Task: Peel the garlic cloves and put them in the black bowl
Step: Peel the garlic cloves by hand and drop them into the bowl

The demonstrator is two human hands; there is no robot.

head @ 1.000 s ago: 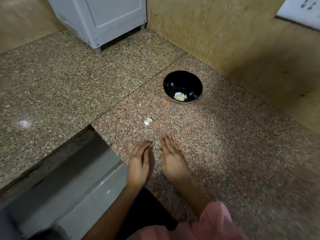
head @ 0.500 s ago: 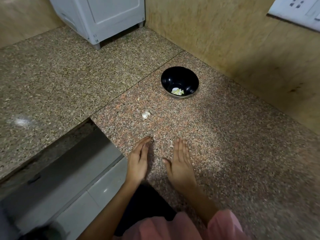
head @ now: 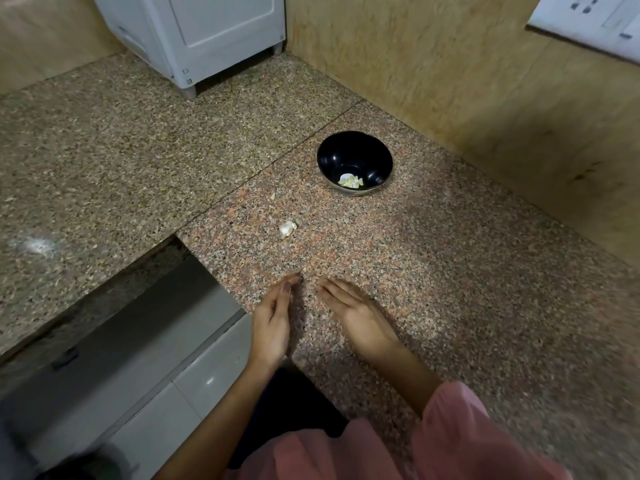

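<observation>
Both my hands are empty. My left hand (head: pixel 273 320) stands on its edge at the near rim of the desk (head: pixel 467 271), fingers straight and together. My right hand (head: pixel 356 315) lies palm down just right of it, fingers straight, gripping nothing. The two are apart.

One whitish garlic piece (head: pixel 287 228) lies on the desk beyond my fingertips, between my hands and the black bowl (head: pixel 332 157), near-left of the bowl and well apart from it. (I can't tell if it's a whole unpeeled clove or mostly loose skin, too small.) The bowl sits farther and to the right, with a few peeled cloves (head: pixel 351 181) at its bottom. A tiny skin scrap (head: pixel 273 196) lies a bit beyond the piece.

The step, as I judge it, is to fetch that piece and peel it.
- Reach forward and pinch it with my fingertips, no sweeping; it's light and will likely skid on the polished stone.
- Bring it near, hold it in one hand, catch the skin at one end with the other thumbnail and strip it lengthwise.
- Papery skin probably clings to fingers, so shake it off over the desk.
- Only the bare clove goes in, dropped from above without knocking the rim.
</observation>
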